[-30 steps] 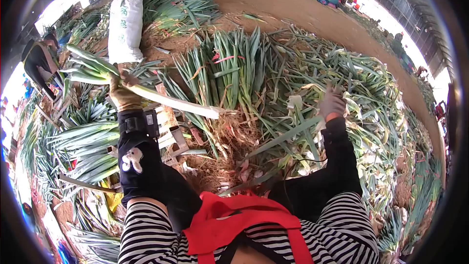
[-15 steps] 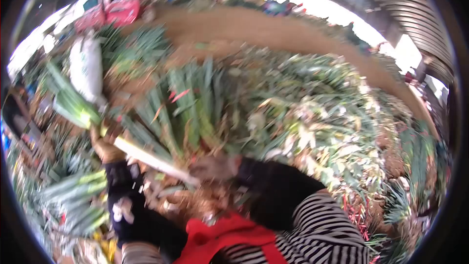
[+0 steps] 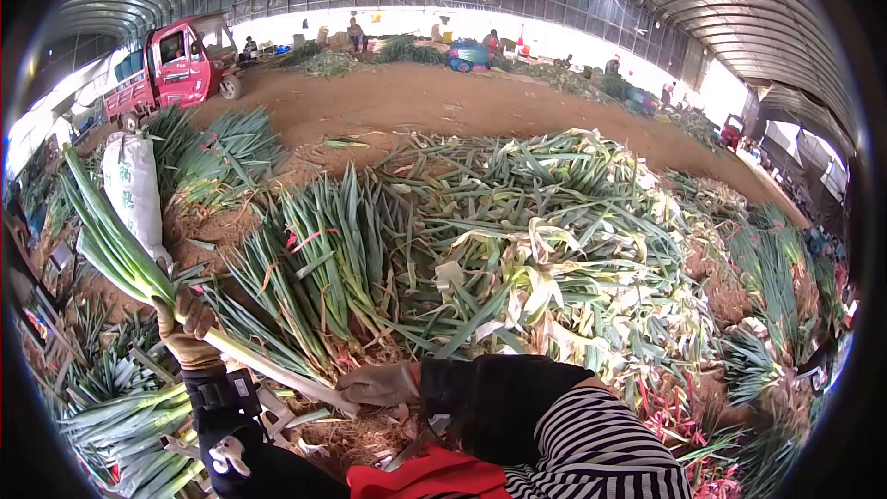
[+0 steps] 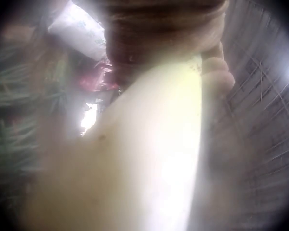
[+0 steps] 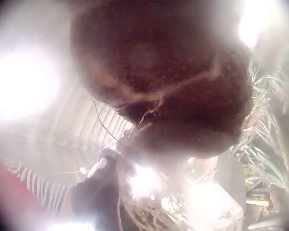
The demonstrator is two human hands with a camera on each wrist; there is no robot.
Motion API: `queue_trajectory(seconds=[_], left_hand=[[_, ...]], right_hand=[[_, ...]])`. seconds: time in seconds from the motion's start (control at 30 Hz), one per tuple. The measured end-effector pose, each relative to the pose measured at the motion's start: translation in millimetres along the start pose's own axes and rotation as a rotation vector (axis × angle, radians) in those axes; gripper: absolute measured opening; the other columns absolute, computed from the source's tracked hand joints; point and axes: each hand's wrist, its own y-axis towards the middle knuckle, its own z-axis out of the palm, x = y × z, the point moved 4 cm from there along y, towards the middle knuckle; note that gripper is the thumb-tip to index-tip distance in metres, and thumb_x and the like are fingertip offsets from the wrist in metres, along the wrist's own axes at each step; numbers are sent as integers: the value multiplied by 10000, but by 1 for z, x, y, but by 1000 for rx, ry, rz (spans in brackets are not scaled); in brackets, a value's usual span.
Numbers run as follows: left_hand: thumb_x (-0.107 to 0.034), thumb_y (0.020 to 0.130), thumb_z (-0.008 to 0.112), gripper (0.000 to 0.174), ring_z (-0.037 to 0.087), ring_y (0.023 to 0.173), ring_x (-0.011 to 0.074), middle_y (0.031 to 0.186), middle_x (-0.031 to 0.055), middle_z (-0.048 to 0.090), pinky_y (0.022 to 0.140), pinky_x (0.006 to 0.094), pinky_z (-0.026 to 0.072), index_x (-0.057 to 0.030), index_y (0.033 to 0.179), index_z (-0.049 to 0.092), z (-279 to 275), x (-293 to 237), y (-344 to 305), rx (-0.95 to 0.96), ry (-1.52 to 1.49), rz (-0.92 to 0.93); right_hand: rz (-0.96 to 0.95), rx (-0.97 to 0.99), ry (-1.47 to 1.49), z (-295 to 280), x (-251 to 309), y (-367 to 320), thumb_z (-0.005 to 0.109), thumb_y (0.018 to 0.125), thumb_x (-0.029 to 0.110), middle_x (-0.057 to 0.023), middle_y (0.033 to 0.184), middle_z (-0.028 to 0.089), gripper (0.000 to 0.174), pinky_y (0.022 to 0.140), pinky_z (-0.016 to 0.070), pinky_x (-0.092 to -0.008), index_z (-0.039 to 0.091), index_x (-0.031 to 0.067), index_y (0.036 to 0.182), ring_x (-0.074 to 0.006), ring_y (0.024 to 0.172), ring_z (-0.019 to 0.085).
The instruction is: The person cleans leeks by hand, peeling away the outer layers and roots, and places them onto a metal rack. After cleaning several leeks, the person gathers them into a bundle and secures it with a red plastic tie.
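A long green onion [image 3: 268, 366] slants across the front left in the head view, leaves up to the left and root end down to the right. Around its stalk, just below the leaves, my gloved left hand [image 3: 188, 328] has its fingers curled. My gloved right hand [image 3: 381, 385] grips the root end. In the left wrist view, the pale stalk [image 4: 168, 144] fills the middle beneath the left hand [image 4: 164, 38]. Thin roots [image 5: 149, 216] hang below the dark right glove [image 5: 159, 82] in the right wrist view.
Tied bundles of green onions [image 3: 337, 254] stand upright just ahead. A wide heap of stripped leaves [image 3: 554, 249] spreads to the right. More onions [image 3: 129, 434] lie at the lower left. A white sack [image 3: 132, 189] stands at left, with a red three-wheeled truck [image 3: 176, 69] farther back.
My right hand has come from over the leaf heap in to the onion's root end. The left hand keeps its grip on the stalk. The head view has tilted up and turned right.
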Motion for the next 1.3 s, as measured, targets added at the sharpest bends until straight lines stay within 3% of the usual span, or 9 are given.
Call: queue_trajectory(seconds=[0.37,0.5,0.63,0.73,0.8,0.93,1.03,1.1,1.3], left_hand=[[-306,971,473,588,344,413,69,668,-5,348,365,208,399,-81,1442,201,6,-4,-1,-33,-62,82],[-306,970,475,593,343,413,68,664,-6,345,358,208,398,-79,1444,200,8,-3,0,-44,-61,83],[-301,970,477,588,346,420,66,679,2,353,356,204,399,-87,1447,208,7,-5,0,-29,-42,100],[-300,958,489,448,350,428,66,690,9,368,365,201,379,-89,1290,275,7,-7,-3,-152,-79,89],[-341,919,544,332,344,414,70,634,-5,376,384,214,361,-44,807,447,20,-11,-8,-415,33,105],[-384,888,570,363,414,514,116,652,7,459,443,246,360,-28,835,521,-37,-25,-18,-608,125,118],[-397,903,572,307,408,510,110,662,5,477,460,260,357,-95,877,529,-37,-20,-15,-488,15,76],[-333,897,604,201,406,507,96,662,-7,470,453,251,361,-160,925,506,-26,-14,-12,-505,131,103],[-278,896,622,253,436,459,85,632,-28,457,415,216,401,-105,978,456,29,24,-3,-586,702,245]], right_hand=[[96,35,1062,5,-21,-8,450,982,211,-53,1035,591,339,835,430,-256,524,-36,1202,-111,923,532],[9,-169,213,4,-24,1,423,1000,195,-96,1188,574,363,938,415,-251,476,-19,1289,-106,1075,507],[124,-228,777,13,-32,-2,436,982,170,-132,1195,572,347,914,436,-286,493,-27,1262,-166,1099,528],[-369,-102,-420,17,-19,-8,505,915,273,-205,1139,592,421,864,466,-352,529,-25,1212,-279,1050,579],[-92,-115,-447,13,-46,-13,518,896,340,-214,1125,598,471,838,476,-367,537,-19,1200,-290,1025,589],[529,-19,-897,-62,-79,-33,546,857,473,-231,1097,610,577,785,494,-396,553,-7,1177,-313,975,611],[459,-287,-819,-89,-46,-28,552,850,543,-220,1098,619,629,754,505,-392,560,0,1168,-287,968,624],[138,-142,170,-59,-20,-20,529,869,562,-141,971,620,706,823,476,-311,475,-14,1273,-218,874,606],[287,-152,93,-21,20,8,635,871,420,1,888,561,511,695,435,-239,543,-6,1138,-85,786,516]])
